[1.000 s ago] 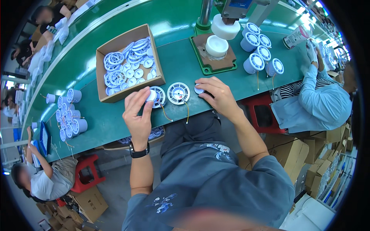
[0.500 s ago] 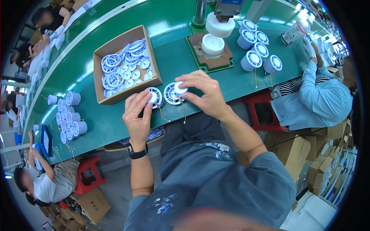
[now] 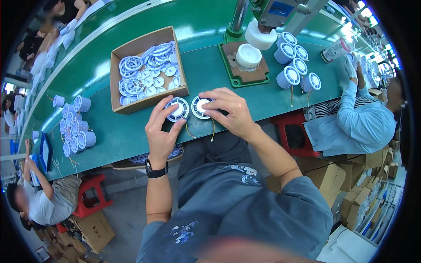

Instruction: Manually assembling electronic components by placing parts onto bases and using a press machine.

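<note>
Two round white plastic housings with slotted rims lie side by side near the table's front edge, each with a thin wire trailing toward me. My left hand (image 3: 161,129) has thumb and fingers closed around the left housing (image 3: 186,105), and a smooth white cap (image 3: 177,110) sits at its middle. On the right housing (image 3: 195,113), another white cap (image 3: 202,105) sits near the centre. My right hand (image 3: 231,112) pinches at this cap's right side, fingertips partly covering cap and rim.
Behind my hands stands a cardboard box (image 3: 184,83) of white rings and caps. A green-based press (image 3: 237,82) with white round blocks is at the back. Finished-looking white cylinders (image 3: 288,76) stand right, and more (image 3: 86,139) left. Co-workers sit at both sides; a person's sleeve (image 3: 346,98) is right.
The right cap has moved left, toward its housing's centre, with my right hand. My left fingers have shifted outward to the left housing's rim, showing more of its cap. The whole view has shifted slightly.
</note>
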Motion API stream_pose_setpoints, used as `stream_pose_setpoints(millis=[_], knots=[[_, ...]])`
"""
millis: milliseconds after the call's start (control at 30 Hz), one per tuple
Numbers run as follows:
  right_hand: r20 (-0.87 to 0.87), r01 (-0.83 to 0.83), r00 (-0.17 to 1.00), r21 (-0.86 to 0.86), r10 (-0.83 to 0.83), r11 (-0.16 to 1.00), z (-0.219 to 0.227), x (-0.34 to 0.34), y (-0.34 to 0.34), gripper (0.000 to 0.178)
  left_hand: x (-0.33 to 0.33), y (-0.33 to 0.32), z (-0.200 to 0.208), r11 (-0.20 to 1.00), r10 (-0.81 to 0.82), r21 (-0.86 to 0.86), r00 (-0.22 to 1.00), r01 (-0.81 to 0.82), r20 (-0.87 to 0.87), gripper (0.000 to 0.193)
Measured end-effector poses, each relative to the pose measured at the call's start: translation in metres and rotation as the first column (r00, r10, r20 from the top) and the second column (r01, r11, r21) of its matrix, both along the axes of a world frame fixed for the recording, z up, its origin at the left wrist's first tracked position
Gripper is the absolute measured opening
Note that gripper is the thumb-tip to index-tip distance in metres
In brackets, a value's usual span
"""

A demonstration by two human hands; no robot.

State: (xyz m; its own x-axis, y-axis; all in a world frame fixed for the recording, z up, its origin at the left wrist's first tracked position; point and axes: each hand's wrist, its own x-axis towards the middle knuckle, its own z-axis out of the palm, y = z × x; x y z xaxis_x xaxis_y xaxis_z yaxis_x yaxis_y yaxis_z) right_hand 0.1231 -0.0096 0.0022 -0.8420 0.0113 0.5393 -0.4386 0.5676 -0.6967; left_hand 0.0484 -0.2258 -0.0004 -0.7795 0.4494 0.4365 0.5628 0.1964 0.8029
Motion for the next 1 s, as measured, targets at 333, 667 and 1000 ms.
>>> stream_pose_setpoints(millis=[333,667,1000], knots=[[0.027,-0.007,1.000,0.110,0.004,0.994,0.009,0.009,-0.007,0.045,0.000,-0.017,0.011,0.997,-0.073,-0.017,0.997,0.073,-0.005,0.055],[-0.138,0.099,0.990,0.635,-0.014,0.766,0.068,-0.150,-0.023,0.019,-0.147,-0.021,0.063,0.832,-0.047,-0.513,0.894,-0.211,-0.445,0.036],[0.054,0.011,0.995,0.771,-0.083,0.637,0.045,-0.218,-0.015,0.021,-0.207,0.010,0.036,0.759,-0.213,-0.632,0.859,-0.155,-0.466,0.032]])
